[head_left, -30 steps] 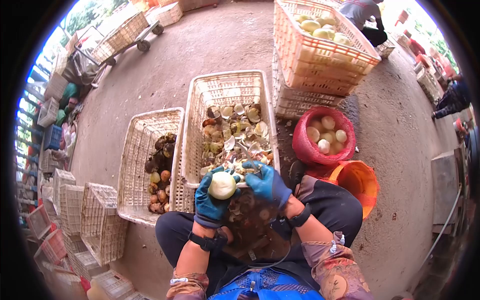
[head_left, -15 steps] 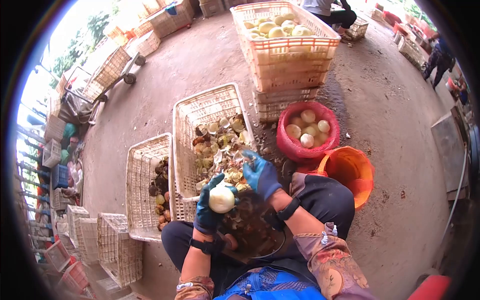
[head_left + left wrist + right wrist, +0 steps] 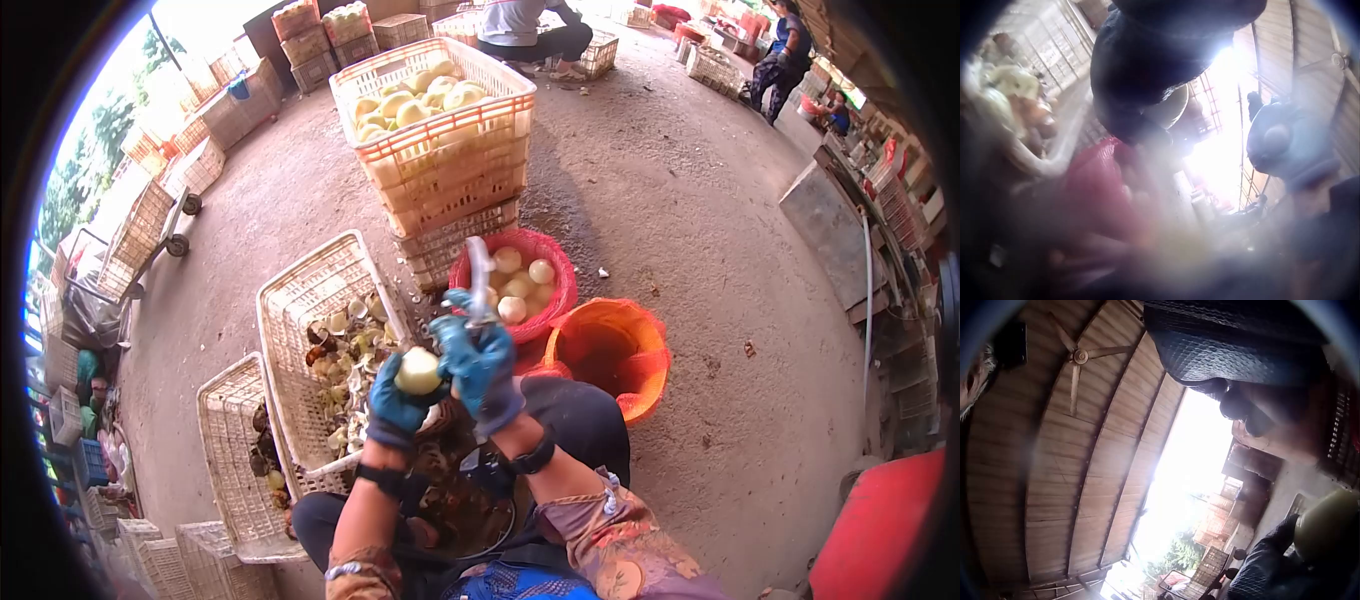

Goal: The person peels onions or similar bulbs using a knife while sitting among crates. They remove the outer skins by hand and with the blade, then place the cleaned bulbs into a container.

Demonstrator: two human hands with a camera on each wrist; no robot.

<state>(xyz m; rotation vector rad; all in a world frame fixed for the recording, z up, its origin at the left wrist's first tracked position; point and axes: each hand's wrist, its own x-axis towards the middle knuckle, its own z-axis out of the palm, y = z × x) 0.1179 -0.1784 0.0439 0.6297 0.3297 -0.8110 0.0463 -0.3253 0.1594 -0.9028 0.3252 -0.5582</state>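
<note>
By the near right corner of the crate point(image 3: 316, 276), likely set close for catching scraps point(image 3: 345, 400), the left hand point(image 3: 396, 404) is clasping a pale bulb point(image 3: 418, 371), apparently steadying it; the right hand point(image 3: 478, 366) is gripping a blurred knife point(image 3: 478, 268), pointing away; beyond, a red tub point(image 3: 563, 278) is holding other bulbs point(image 3: 512, 308).

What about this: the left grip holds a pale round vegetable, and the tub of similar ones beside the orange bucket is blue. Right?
Not quite: the tub is red, not blue, as the head view shows. The left grip does hold a pale round vegetable, and the tub stands beside the orange bucket.
</note>
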